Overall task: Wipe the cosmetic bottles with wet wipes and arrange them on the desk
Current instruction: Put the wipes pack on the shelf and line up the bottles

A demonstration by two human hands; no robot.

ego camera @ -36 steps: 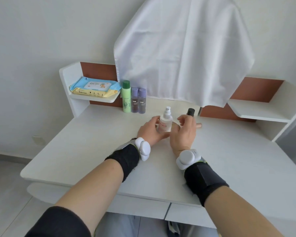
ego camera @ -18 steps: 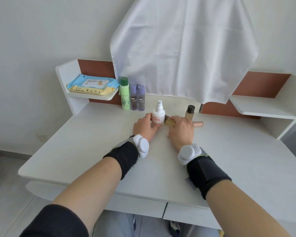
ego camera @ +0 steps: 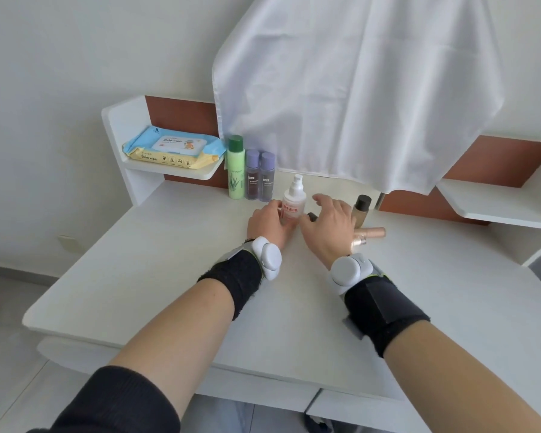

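Observation:
A white spray bottle with red lettering stands upright on the desk, and my left hand grips its lower half. My right hand hovers just right of it with fingers spread and relaxed, holding nothing. A dark cap tip of a lying tube peeks out under that hand. A beige foundation bottle with a black cap stands to the right. In front of it lies a rose-gold tube. A green bottle and two purple bottles stand in a row at the back.
A pack of baby wipes lies on the small left shelf. A white cloth hangs over the back of the desk. Another shelf sits at the right. The desk's front edge is near my forearms.
My left hand has moved the spray bottle away from me and stood it on the desk. My right hand has lifted off the lying tube and opened.

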